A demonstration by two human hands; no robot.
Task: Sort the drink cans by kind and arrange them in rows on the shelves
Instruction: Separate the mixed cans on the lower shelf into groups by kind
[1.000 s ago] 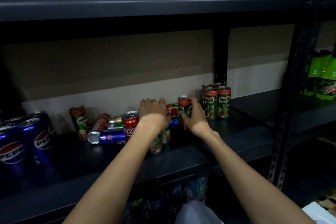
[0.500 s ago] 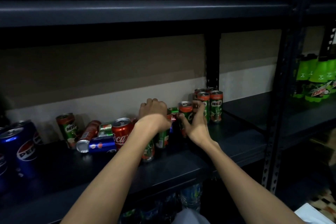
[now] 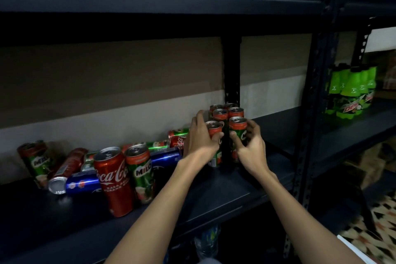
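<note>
On the dark shelf (image 3: 214,195) my left hand (image 3: 200,139) grips a slim Milo can (image 3: 214,130) and my right hand (image 3: 250,146) grips another Milo can (image 3: 236,128). Both cans stand upright side by side, right in front of a small block of Milo cans (image 3: 227,112) by the back post. Left of my hands lies a mixed heap: an upright Coca-Cola can (image 3: 115,180), an upright Milo can (image 3: 140,169), a lying blue Pepsi can (image 3: 83,184) and a lying red can (image 3: 66,169).
Another Milo can (image 3: 35,161) stands at the far left. More lying cans (image 3: 177,137) rest against the back wall. Green Mountain Dew bottles (image 3: 351,94) fill the neighbouring shelf at right. A shelf board hangs low overhead. Bottles sit on the shelf below.
Both hands moved right with a Milo can each, from the heap to the front of the Milo block. The view shifted right, so the upright Pepsi cans left the frame.
</note>
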